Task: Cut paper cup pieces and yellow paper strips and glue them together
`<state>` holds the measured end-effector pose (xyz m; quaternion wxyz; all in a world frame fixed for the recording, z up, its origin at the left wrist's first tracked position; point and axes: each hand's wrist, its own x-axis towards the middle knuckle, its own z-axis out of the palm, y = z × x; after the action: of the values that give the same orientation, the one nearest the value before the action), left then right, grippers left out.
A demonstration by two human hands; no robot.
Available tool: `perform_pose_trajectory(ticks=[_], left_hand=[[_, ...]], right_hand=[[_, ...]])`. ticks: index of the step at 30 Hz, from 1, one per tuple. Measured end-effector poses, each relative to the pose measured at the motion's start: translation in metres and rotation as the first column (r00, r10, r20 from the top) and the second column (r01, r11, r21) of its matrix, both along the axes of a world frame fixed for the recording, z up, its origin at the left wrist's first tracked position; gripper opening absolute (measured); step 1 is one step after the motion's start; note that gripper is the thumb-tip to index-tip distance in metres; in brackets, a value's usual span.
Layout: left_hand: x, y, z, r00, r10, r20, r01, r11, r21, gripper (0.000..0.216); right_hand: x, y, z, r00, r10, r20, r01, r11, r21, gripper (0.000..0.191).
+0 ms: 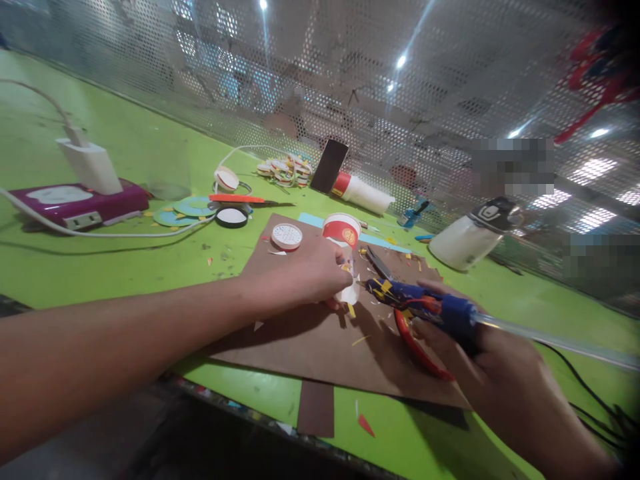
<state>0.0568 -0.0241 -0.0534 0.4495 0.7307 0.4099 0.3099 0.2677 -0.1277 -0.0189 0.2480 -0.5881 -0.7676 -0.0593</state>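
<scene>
My left hand (pixel 320 273) reaches across from the left, fingers curled against a red and white paper cup (pixel 345 230). Its fingers hide part of the cup's white lower side. In my right hand (pixel 495 373) is a blue hot glue gun (pixel 425 303), with a clear glue stick (pixel 545 340) sticking out of its back. The gun's nozzle points left, close to the cup and my left fingertips. Scissors with red handles (pixel 420 353) lie beneath the gun, partly covered. A round white perforated disc (pixel 287 237) lies beside my left wrist.
A brown board (pixel 300 343) with paper scraps lies on the green table (pixel 190 273). Behind are a phone (pixel 329 167), a red and white roll (pixel 367 193) and a white bottle (pixel 465 237). At left sits a purple power strip (pixel 95 203) with a charger (pixel 90 165).
</scene>
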Motion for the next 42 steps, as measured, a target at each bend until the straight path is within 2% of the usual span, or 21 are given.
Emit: perform_pose_trajectory(ticks=[6,13,23,28,35,42], left_hand=[[0.001,-0.005,0.011,0.996,-0.016,-0.091,0.011,0.998,-0.062,0.013],[0.002,-0.01,0.019,0.994,-0.025,-0.111,0.016,0.996,-0.084,0.012],[0.0,-0.003,0.011,0.988,0.014,-0.155,-0.021,0.999,-0.047,0.017],[0.001,-0.001,0.009,0.982,0.021,-0.188,-0.021,1.0,0.005,0.018],[0.002,-0.005,0.016,0.984,0.011,-0.18,-0.025,0.997,-0.074,0.016],[-0.001,-0.003,0.008,0.993,0.001,-0.12,-0.011,0.996,-0.088,0.018]], right_hand=[[-0.004,-0.002,-0.001,0.999,-0.047,-0.004,0.047,0.999,-0.024,0.029],[-0.004,-0.003,-0.004,0.996,-0.084,-0.008,0.084,0.996,-0.039,0.03],[-0.006,-0.005,0.001,0.997,-0.068,-0.022,0.068,0.998,-0.017,0.038],[-0.005,-0.004,0.001,0.998,-0.061,-0.016,0.061,0.998,-0.004,0.035],[-0.007,-0.004,0.004,0.998,-0.055,0.011,0.055,0.998,0.015,0.023],[-0.001,-0.005,0.004,0.994,-0.081,0.075,0.076,0.995,0.062,0.035]])
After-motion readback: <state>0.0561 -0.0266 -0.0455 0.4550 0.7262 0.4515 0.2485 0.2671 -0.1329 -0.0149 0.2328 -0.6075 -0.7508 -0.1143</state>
